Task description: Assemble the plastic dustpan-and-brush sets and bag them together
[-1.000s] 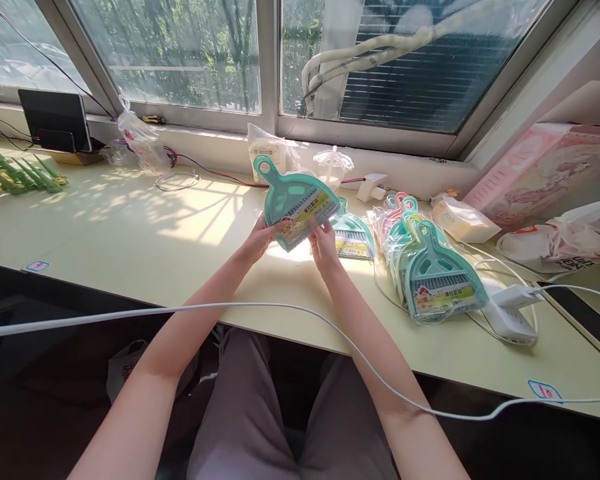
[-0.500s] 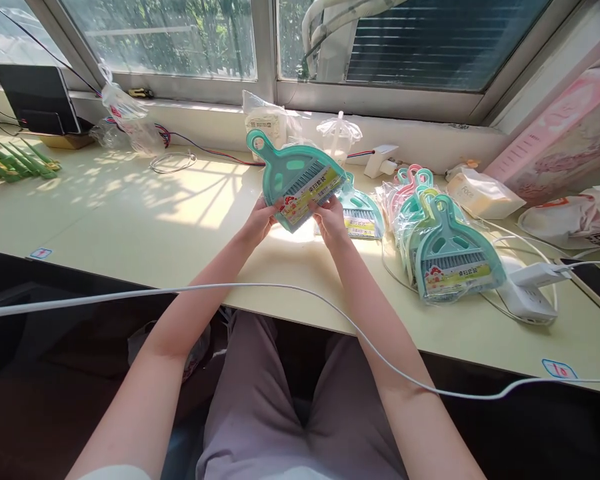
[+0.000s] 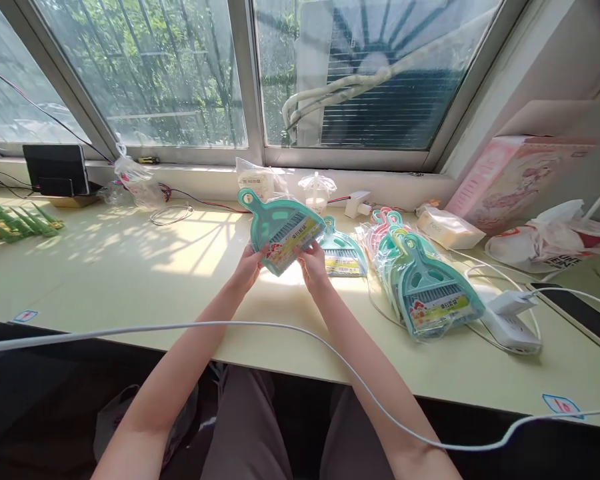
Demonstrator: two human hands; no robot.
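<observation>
Between my two hands I hold a teal dustpan-and-brush set (image 3: 283,227), tilted, its round-holed handle pointing up and left. My left hand (image 3: 251,265) is closed on its lower left edge. At the lower right edge my right hand (image 3: 312,261) grips it, thumb in front. A grey-bristled brush and a printed label show on its face. Just behind lies another teal dustpan set (image 3: 344,252) on the table. To the right sits a pile of dustpan sets in clear wrap, with a teal one (image 3: 437,297) on top and pink ones at the back.
A white cable (image 3: 280,328) runs across in front of my forearms. A power strip (image 3: 513,331) and a phone (image 3: 580,313) lie on the table (image 3: 130,287) at the right. Along the window stand a lidded plastic cup (image 3: 316,193), a tablet (image 3: 56,170) and a pink box (image 3: 517,180).
My view has tilted upward, so more of the window shows and the table sits lower in the picture. Both hands keep hold of the dustpan set at nearly the same tilt.
</observation>
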